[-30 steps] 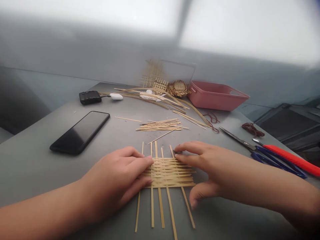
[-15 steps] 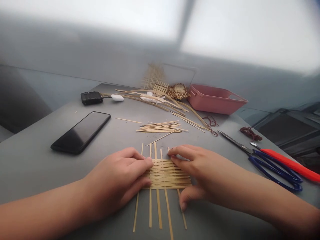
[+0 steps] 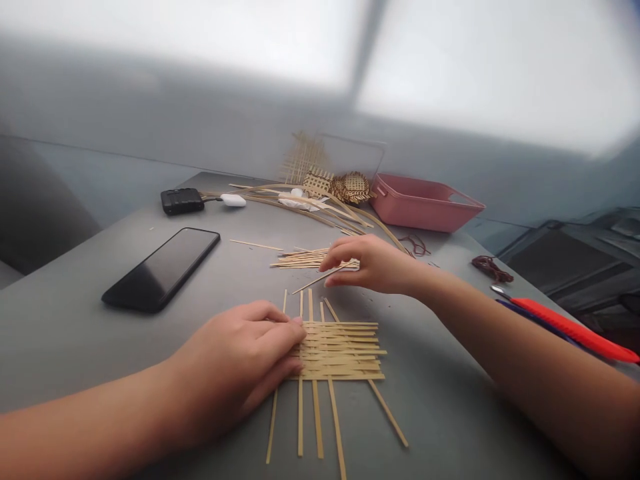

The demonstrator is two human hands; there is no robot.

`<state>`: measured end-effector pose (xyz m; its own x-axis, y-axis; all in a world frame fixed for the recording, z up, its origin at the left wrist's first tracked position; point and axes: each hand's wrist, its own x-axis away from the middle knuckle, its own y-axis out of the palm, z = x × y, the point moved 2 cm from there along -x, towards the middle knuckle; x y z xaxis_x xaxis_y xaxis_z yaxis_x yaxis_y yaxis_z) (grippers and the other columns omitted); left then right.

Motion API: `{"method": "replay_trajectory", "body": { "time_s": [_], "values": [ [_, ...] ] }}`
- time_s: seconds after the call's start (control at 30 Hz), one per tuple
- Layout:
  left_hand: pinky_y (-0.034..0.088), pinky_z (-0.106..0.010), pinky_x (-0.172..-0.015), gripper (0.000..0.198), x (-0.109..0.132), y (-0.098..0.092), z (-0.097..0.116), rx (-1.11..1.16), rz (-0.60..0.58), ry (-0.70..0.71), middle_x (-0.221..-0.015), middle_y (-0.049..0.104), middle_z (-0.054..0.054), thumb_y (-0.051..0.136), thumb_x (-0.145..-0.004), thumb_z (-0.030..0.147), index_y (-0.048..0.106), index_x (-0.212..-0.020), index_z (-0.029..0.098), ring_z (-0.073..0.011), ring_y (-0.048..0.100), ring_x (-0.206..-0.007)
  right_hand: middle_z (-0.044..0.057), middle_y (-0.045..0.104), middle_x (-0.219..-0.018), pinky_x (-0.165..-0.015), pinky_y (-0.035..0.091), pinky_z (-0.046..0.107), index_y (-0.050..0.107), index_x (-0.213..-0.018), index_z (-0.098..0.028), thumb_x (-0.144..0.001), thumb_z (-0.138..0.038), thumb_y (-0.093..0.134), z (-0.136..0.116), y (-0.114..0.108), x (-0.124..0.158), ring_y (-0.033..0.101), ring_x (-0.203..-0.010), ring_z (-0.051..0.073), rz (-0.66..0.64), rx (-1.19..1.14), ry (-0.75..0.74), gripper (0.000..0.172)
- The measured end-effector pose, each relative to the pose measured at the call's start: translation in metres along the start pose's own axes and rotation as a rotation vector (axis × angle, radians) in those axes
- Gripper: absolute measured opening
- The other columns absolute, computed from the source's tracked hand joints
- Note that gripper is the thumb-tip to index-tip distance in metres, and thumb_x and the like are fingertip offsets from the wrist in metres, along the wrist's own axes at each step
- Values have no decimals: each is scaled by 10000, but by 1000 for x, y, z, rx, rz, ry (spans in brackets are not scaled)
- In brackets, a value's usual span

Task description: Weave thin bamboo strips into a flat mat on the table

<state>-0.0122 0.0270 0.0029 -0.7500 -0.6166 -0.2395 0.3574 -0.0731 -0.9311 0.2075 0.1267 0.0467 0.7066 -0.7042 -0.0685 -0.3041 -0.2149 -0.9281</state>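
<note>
A small woven mat [image 3: 343, 350] of pale bamboo strips lies flat on the grey table, several long strips sticking out above and below its weave. My left hand [image 3: 245, 360] grips its left edge, fingers bent and thumb on the weave. The rightmost lengthwise strip [image 3: 389, 413] runs slantwise. Farther off, my right hand [image 3: 367, 263] hovers over the right end of a bundle of thin strips [image 3: 295, 258], thumb and fingers apart. A single loose strip [image 3: 315, 280] lies slanted just below that hand, close to the fingertips.
A phone [image 3: 163, 270] lies at the left, with a black case [image 3: 183, 200] and a white object behind it. At the back are long strips, woven pieces [image 3: 353, 187] and a pink basket [image 3: 425, 207]. Brown cord [image 3: 493, 268] and a red-handled tool [image 3: 575, 330] lie right; my arm covers most of the scissors.
My right hand has left the mat and moved forward to the strip bundle. The mat's rightmost lengthwise strip now slants, its lower end farther right. My left hand stays put.
</note>
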Motion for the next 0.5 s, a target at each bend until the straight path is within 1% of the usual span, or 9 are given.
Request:
{"method": "replay_trajectory", "body": {
  "time_s": [0.1,0.17,0.2,0.27,0.3,0.4,0.5],
  "values": [
    [531,-307,-838,272,2,0,0,-5,3,14,-1018,734,-63,392,-1007,259,639,-1095,189,-223,657,-953,65,682,-1091,-912,472,348,737,-1012,-205,-719,-460,819,-8,3,12,610,-1032,224,-149,-42,-71,397],
    [533,-303,-835,265,2,0,-1,-11,5,17,-1012,731,-64,402,-1004,250,639,-1103,186,-222,658,-954,88,650,-1204,-989,453,359,722,-1091,-192,-708,-503,814,-17,5,29,571,-1150,248,-208,-76,-91,502],
    [535,-298,-834,259,2,0,-1,-16,5,19,-1015,731,-65,412,-999,244,638,-1110,185,-221,659,-955,102,612,-1291,-1020,441,366,700,-1164,-187,-716,-511,804,-21,7,39,543,-1210,261,-238,-81,-73,562],
    [540,-296,-833,254,2,0,-1,-27,12,31,-1012,730,-73,429,-990,232,640,-1119,174,-225,662,-954,130,533,-1416,-1073,413,397,598,-1346,-177,-708,-549,795,-26,12,55,484,-1300,297,-277,-74,-9,765],
    [543,-299,-833,254,2,0,-1,-33,17,38,-1007,730,-80,436,-986,227,641,-1123,164,-229,663,-952,138,492,-1462,-1100,392,419,550,-1400,-179,-716,-562,783,-27,15,60,451,-1336,313,-290,-60,31,818],
    [553,-314,-824,251,0,-2,0,-41,44,55,-981,729,-99,455,-977,218,655,-1105,137,-240,669,-924,156,429,-1518,-1139,355,461,494,-1451,-166,-739,-612,740,-32,21,68,393,-1386,345,-320,-2,93,875],
    [558,-312,-796,232,-1,-4,0,-45,56,44,-967,731,-97,466,-970,205,664,-1074,142,-236,671,-886,192,427,-1514,-1142,357,481,498,-1443,-117,-744,-676,692,-38,27,67,398,-1381,363,-305,66,75,916]
  ]
}}
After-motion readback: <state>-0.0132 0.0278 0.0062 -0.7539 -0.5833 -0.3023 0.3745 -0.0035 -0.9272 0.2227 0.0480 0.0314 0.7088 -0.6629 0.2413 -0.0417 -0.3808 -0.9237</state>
